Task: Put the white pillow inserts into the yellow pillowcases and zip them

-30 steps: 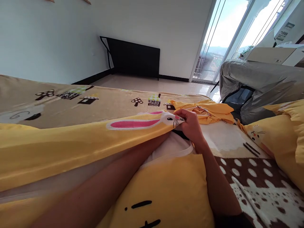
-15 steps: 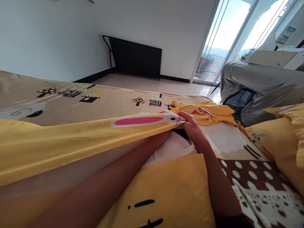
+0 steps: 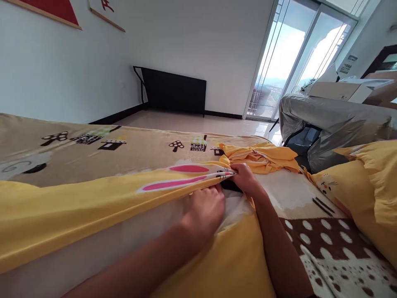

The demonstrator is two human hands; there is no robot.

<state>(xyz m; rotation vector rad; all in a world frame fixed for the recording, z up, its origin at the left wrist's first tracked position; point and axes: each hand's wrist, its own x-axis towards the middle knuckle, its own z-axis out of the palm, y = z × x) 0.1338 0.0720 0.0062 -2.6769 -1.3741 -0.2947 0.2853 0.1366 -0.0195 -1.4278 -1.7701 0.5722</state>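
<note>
At the hem of the yellow cover (image 3: 102, 198), the fingertips of the left hand (image 3: 204, 213) are hidden, so I cannot tell whether its grip holds anything, and the cover's left end is cut off. The right hand (image 3: 246, 180) has its grip pinched on the cover's right end, the cloth stretching left from it over white fabric (image 3: 139, 227). Blanket (image 3: 139, 153) spreads beyond to its far edge, orange cloth (image 3: 263, 157) lying just past the right hand.

Nothing reads clearly; the red character (image 3: 107, 6) on the wall scroll (image 3: 115, 19) seems cropped.
</note>
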